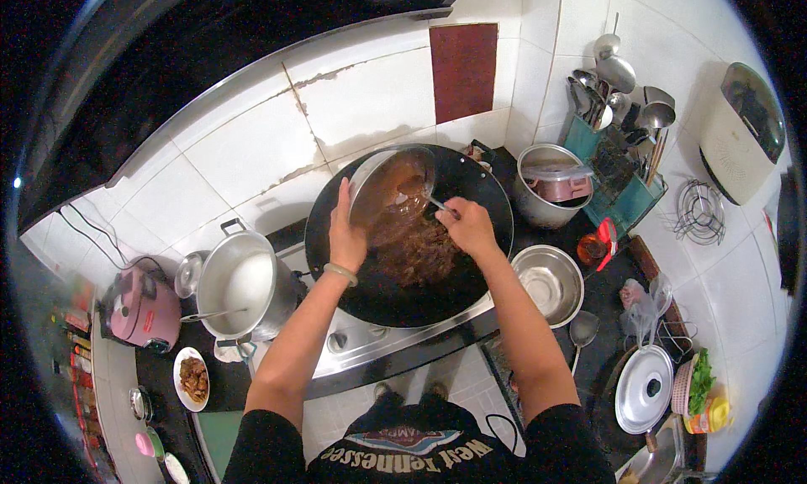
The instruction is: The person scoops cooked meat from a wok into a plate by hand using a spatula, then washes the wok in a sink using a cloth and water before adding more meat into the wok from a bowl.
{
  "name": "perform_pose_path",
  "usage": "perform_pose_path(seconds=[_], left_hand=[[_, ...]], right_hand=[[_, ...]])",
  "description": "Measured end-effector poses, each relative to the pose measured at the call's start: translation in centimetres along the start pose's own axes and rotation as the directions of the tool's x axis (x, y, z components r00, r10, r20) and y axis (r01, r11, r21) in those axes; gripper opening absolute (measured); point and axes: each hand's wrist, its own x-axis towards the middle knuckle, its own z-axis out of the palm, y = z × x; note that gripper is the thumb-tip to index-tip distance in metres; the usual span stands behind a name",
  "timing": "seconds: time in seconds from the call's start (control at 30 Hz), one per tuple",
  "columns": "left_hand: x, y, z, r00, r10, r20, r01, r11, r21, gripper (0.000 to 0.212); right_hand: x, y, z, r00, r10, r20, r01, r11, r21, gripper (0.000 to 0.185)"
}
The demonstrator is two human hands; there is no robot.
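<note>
My left hand (347,232) grips the near left rim of a metal bowl (369,169), tilted over a large black wok (321,276) on the gas stove. Brown residue coats the bowl's inside. In my right hand (466,225) is the handle of a metal spoon (439,205); its head reaches into the bowl. Dark brown minced food (419,254) lies in the wok beneath the bowl. Which part of the bowl touches the wok cannot be seen.
Left are a deep metal pot (208,288) with a ladle, a pink rice cooker (142,307) and a plate of cooked meat (179,383). To the right stand a steel bowl (547,285), a pot (548,216) holding a pink container, a slotted spatula (584,329) and a pot lid (643,383). A range hood hangs above.
</note>
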Motion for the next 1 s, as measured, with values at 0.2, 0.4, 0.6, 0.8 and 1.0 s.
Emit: perform_pose_path(seconds=[0.2, 0.4, 0.6, 0.8, 1.0], left_hand=[[0.1, 1.0, -0.8, 1.0, -0.01, 0.018, 0.012, 0.997, -0.074, 0.077], [0.4, 2.1, -0.9, 0.999, 0.026, -0.029, -0.03, 0.991, -0.131, 0.075], [1.1, 2.9, -0.6, 0.999, 0.008, 0.034, 0.001, 0.965, -0.264, 0.076], [1.2, 3.3, -1.0, 1.0, 0.019, 0.022, -0.016, 0.991, -0.13, 0.079], [1.1, 2.6, 0.0, 1.0, -0.005, -0.019, 0.003, 0.991, -0.131, 0.08]], right_hand=[[1.5, 1.6, 0.6, 0.981, -0.122, -0.148, 0.103, 0.986, -0.13, 0.016], [0.7, 2.4, 1.9, 0.989, -0.128, -0.073, 0.1, 0.946, -0.309, 0.01], [0.1, 2.8, 1.1, 0.962, -0.245, 0.117, 0.27, 0.916, -0.296, 0.013], [0.7, 2.3, -0.8, 0.98, -0.114, -0.163, 0.029, 0.893, -0.449, 0.015], [-0.7, 3.0, 1.3, 0.976, -0.137, 0.169, 0.188, 0.922, -0.339, 0.013]])
